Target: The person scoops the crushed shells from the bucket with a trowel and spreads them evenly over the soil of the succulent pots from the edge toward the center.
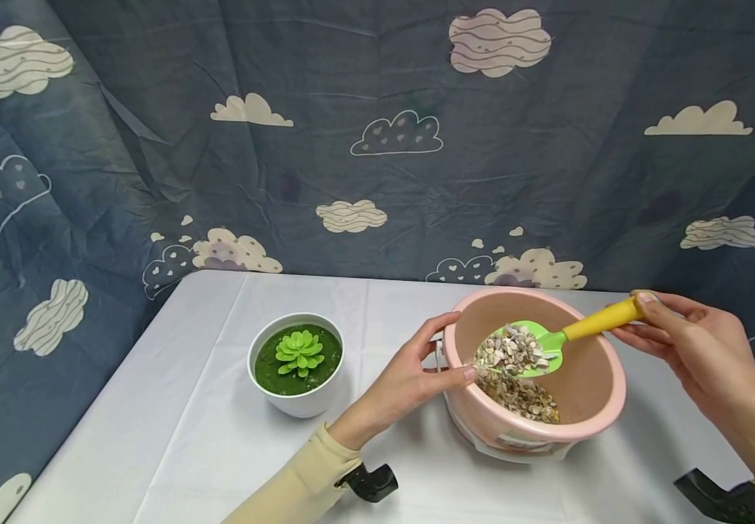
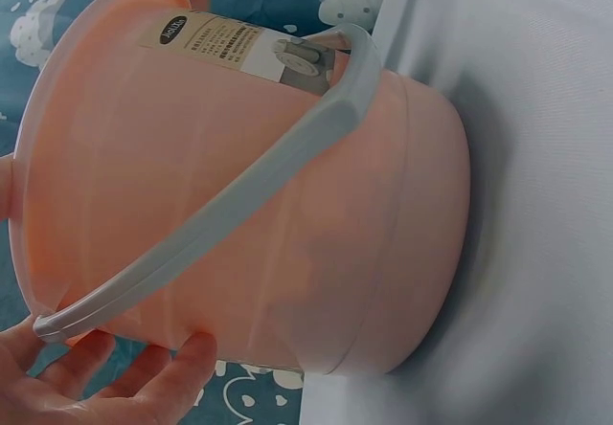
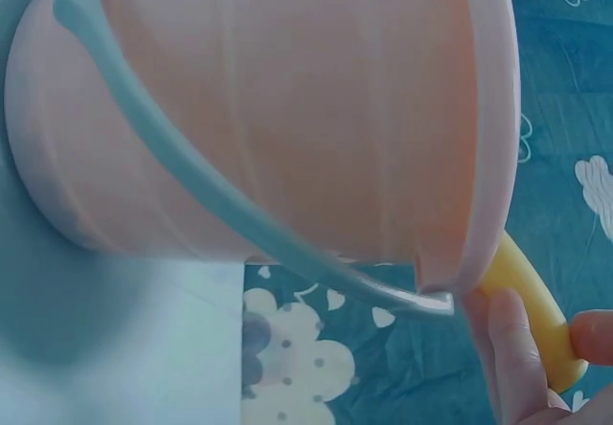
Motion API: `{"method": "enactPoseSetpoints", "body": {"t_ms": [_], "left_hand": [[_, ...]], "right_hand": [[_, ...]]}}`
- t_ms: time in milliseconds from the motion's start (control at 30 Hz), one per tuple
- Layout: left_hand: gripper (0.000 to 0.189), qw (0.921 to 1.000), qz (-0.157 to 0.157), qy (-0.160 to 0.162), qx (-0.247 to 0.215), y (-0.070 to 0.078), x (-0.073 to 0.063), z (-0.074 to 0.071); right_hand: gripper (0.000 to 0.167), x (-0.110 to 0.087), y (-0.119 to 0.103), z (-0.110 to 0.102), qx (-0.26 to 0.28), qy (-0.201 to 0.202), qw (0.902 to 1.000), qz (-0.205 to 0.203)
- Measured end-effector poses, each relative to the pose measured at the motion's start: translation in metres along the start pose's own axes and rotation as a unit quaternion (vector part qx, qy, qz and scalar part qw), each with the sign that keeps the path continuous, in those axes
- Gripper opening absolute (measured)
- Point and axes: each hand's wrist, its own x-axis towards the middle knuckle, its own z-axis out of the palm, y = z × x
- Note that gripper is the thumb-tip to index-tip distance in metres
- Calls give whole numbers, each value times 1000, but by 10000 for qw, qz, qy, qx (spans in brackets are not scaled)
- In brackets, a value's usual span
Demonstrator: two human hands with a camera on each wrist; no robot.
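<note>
A pink plastic bucket (image 1: 615,393) stands at the right of the table, with a heap of small gravel (image 1: 531,402) along its near-left inside. My left hand (image 1: 410,382) grips its left side, thumb over the rim and fingers against the outer wall. In the left wrist view, those fingers (image 2: 172,372) lie by the end of the pale bail handle (image 2: 220,210). Over the bucket's mouth, my right hand (image 1: 705,342) holds a toy shovel (image 1: 603,319) by its yellow handle. The shovel's green blade (image 1: 552,351) carries a mound of gravel. Right-hand fingers (image 3: 517,348) pinch the handle's end.
To the left sits a white pot (image 1: 308,404) with a light green succulent (image 1: 300,353) in dark green filling. A white cloth (image 1: 174,407) covers the table. Behind it hangs a dark blue curtain (image 1: 325,73) with a cloud pattern.
</note>
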Motion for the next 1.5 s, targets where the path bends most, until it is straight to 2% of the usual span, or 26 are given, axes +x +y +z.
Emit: {"method": "enactPoseSetpoints", "body": {"t_ms": [200, 367, 567, 833, 1033, 1300, 1500], "left_hand": [[68, 10000, 8, 12, 42, -1, 0, 1], [70, 10000, -2, 29, 73, -1, -1, 0], [71, 10000, -54, 30, 77, 0, -2, 0], [70, 9999, 27, 75, 107, -2, -1, 0], [69, 9997, 60, 57, 216, 0, 0, -1], [67, 9992, 77, 17, 382, 3, 0, -3], [67, 9979, 199, 160, 593, 5, 1, -4]], "right_hand": [[36, -4, 3, -4, 343, 32, 9992, 222], [36, -6, 6, -6, 565, 8, 9981, 252], [29, -9, 6, -5, 747, 57, 9971, 88], [19, -14, 0, -1, 1034, 69, 9945, -137], [20, -15, -4, 1, 1277, 122, 9913, -289], [27, -19, -9, 4, 1233, 390, 9909, -378], [27, -21, -12, 4, 1325, 437, 9891, -463]]}}
